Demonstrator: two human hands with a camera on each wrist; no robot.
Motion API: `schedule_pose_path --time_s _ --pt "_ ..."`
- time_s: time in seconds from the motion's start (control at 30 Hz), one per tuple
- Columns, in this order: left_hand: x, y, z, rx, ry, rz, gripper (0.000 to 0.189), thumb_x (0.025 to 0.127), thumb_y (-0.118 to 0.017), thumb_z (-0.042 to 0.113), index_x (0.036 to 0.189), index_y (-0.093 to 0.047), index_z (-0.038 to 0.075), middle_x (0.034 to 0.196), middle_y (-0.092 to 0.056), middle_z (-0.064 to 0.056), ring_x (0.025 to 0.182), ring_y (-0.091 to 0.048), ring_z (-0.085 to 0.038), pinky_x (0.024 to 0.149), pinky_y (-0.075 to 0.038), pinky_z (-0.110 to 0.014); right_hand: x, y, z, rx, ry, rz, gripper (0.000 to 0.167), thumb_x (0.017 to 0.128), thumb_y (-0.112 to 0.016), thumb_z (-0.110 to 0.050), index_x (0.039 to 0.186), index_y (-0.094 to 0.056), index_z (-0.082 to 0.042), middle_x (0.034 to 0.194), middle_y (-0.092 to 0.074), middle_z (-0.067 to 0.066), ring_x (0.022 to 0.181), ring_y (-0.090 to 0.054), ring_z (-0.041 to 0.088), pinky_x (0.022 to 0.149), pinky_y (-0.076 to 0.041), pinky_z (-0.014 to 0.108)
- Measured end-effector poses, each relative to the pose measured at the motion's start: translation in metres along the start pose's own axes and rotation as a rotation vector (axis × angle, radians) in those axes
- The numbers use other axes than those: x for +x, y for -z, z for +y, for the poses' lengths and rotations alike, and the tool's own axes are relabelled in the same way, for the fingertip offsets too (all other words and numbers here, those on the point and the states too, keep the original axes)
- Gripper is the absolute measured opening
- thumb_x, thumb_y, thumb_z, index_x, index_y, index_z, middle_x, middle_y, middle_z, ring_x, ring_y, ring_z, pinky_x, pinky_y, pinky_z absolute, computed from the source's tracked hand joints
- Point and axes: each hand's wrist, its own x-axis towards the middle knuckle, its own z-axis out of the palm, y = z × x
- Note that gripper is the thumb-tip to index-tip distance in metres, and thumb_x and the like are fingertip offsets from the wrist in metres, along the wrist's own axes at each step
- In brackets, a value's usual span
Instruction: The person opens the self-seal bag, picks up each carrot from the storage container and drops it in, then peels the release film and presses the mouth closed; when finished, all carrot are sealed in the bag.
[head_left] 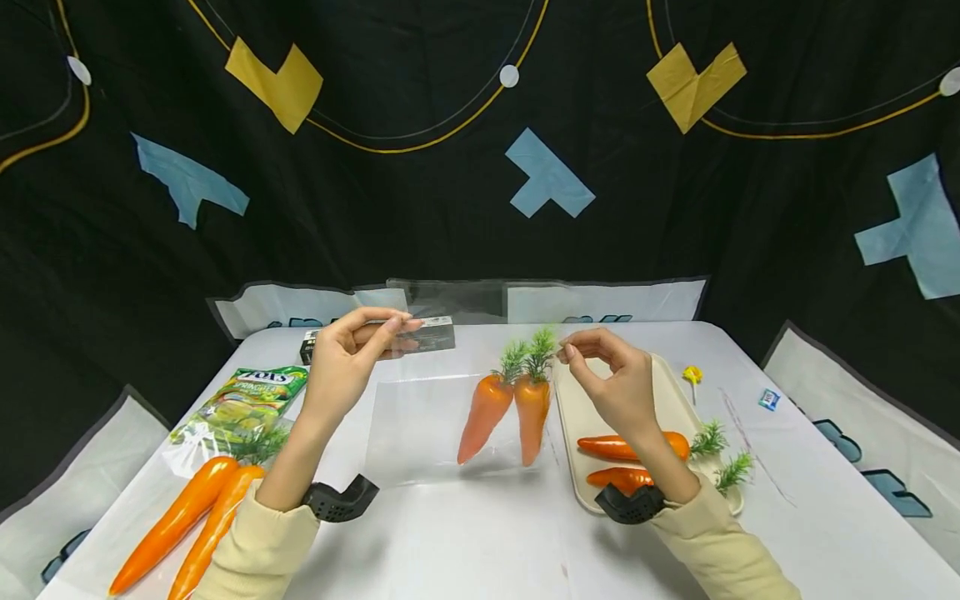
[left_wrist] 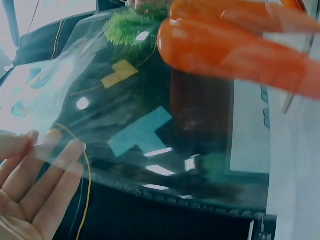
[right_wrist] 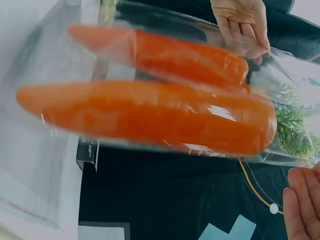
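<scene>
A clear plastic bag [head_left: 427, 425] hangs upright above the table between my hands. Inside it are two orange toy carrots [head_left: 480, 417] with green leafy tops, side by side, tips down. My left hand [head_left: 348, 354] pinches the bag's upper left edge between thumb and fingers; the left wrist view shows the film between those fingertips [left_wrist: 75, 150]. On the other side, my right hand [head_left: 615, 379] pinches the bag's upper right edge beside the carrot leaves [head_left: 540, 354]. In the right wrist view the carrots [right_wrist: 150, 117] fill the middle, behind shiny film.
A cream tray [head_left: 567, 425] at right holds two more carrots [head_left: 667, 446], partly behind my right forearm. Two bagged carrots [head_left: 176, 517] lie at left, near a green Fox's candy packet [head_left: 262, 385]. A dark box [head_left: 438, 335] stands behind; a yellow lollipop [head_left: 692, 375] and blue packet [head_left: 768, 399] lie right.
</scene>
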Motion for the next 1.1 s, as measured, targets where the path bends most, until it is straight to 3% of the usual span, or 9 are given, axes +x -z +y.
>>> schedule_pose_path --time_s 0.33,0.57,0.8,0.97,1.1 --pt "-0.001 0.017 -0.007 0.019 0.030 -0.136 0.020 0.095 -0.061 0.008 0.110 -0.064 -0.005 0.102 -0.071 -0.015 0.080 -0.072 -0.025 0.070 -0.057 -0.035 -0.007 -0.008 0.003 0.009 0.005 -0.066 0.014 0.080 -0.064 0.018 0.089 -0.066 0.007 0.079 -0.068 0.018 0.069 -0.066 0.024 0.072 -0.053 0.020" --pt "0.001 0.028 -0.011 0.056 0.001 -0.228 0.017 0.095 -0.060 0.004 0.109 -0.065 -0.003 0.106 -0.069 -0.016 0.082 -0.071 -0.025 0.071 -0.057 -0.035 -0.009 -0.010 0.009 0.028 -0.031 -0.070 0.025 0.082 -0.062 0.017 0.105 -0.067 0.009 0.080 -0.069 0.017 0.069 -0.066 0.025 0.072 -0.054 0.024" --pt "0.000 0.033 -0.009 0.091 -0.055 -0.255 0.017 0.092 -0.063 -0.001 0.108 -0.068 0.000 0.104 -0.070 -0.014 0.083 -0.071 -0.023 0.073 -0.057 -0.033 -0.009 -0.012 0.005 0.013 -0.068 -0.065 0.017 0.084 -0.064 0.013 0.099 -0.071 0.006 0.088 -0.071 0.016 0.073 -0.067 0.023 0.073 -0.054 0.024" --pt "-0.002 0.034 -0.007 0.123 -0.075 -0.251 0.026 0.089 -0.065 -0.003 0.114 -0.066 0.001 0.105 -0.071 -0.011 0.083 -0.071 -0.021 0.072 -0.057 -0.032 -0.008 -0.012 0.003 0.011 -0.025 -0.051 0.016 0.082 -0.066 0.016 0.095 -0.070 0.008 0.091 -0.070 0.018 0.079 -0.066 0.022 0.076 -0.054 0.023" --pt "-0.001 0.035 -0.007 0.146 -0.102 -0.256 0.032 0.088 -0.065 -0.005 0.119 -0.066 0.003 0.102 -0.072 -0.011 0.081 -0.071 -0.018 0.071 -0.057 -0.031 -0.007 -0.010 0.009 0.051 -0.004 -0.047 0.022 0.081 -0.066 0.017 0.101 -0.069 0.009 0.092 -0.069 0.020 0.080 -0.067 0.023 0.076 -0.054 0.023"
